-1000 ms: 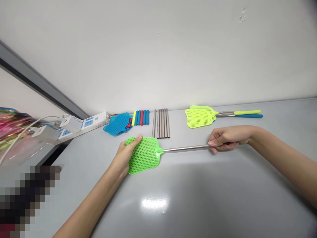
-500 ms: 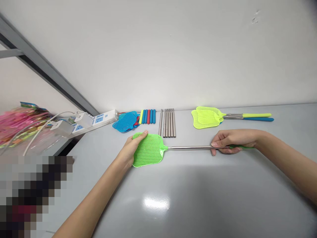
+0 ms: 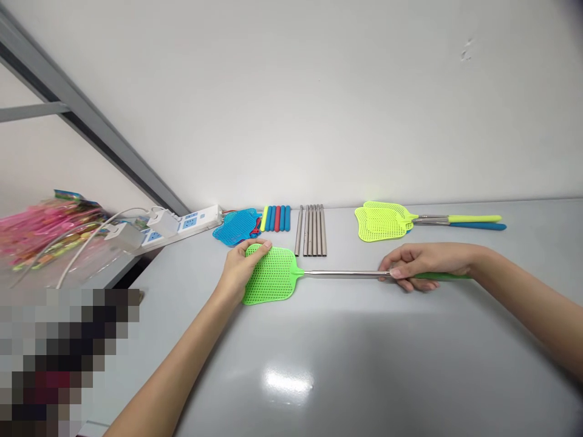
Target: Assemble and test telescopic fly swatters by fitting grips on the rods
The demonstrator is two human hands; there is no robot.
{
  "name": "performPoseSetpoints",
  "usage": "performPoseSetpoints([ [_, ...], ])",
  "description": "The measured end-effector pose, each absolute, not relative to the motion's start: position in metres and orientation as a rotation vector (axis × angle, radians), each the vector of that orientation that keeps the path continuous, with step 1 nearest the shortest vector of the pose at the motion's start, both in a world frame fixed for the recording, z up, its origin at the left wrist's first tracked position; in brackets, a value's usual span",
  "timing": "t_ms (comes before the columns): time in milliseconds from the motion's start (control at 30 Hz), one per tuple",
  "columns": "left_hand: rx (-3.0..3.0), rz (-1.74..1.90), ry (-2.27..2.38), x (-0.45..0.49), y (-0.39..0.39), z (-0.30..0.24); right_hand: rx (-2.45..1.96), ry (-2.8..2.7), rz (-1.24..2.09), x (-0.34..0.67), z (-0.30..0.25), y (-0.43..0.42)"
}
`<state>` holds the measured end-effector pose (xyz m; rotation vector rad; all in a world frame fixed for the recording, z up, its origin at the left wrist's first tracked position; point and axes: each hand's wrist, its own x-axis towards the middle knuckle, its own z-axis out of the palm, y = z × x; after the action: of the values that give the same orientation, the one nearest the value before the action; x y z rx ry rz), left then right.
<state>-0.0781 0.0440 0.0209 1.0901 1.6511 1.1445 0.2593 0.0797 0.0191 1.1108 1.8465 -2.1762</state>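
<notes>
**While both hands span it, the shaft can bend**

Your left hand lies on the green fly swatter at its mesh head, grip unclear; your right hand clamps the steel shaft above the grey table. Uneven force could kink it.

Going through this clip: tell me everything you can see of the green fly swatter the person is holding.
The green fly swatter has a bright green plastic mesh head of small holes, tapering into a neck, then a shiny telescopic-looking steel shaft ending in a green grip. It lies level across the grey tabletop. The left hand lies over the head's near edge; the right hand closes around the shaft by the grip.
</notes>
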Motion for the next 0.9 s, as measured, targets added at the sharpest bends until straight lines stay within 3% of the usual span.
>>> performPoseSetpoints([
  [600, 1.853, 1.180, 1.986, -0.075, 0.046, 0.001, 1.191, 1.869, -2.163, 0.255, 0.016, 0.079],
  [700, 2.105, 1.127, 1.838, -0.064, 0.038, 0.005, 1.183, 1.876, -2.162, 0.255, 0.014, 0.080],
  [900, 2.454, 0.679, 1.340, -0.041, 0.019, 0.009, 1.150, 1.926, -2.141, 0.248, 0.019, 0.076],
])
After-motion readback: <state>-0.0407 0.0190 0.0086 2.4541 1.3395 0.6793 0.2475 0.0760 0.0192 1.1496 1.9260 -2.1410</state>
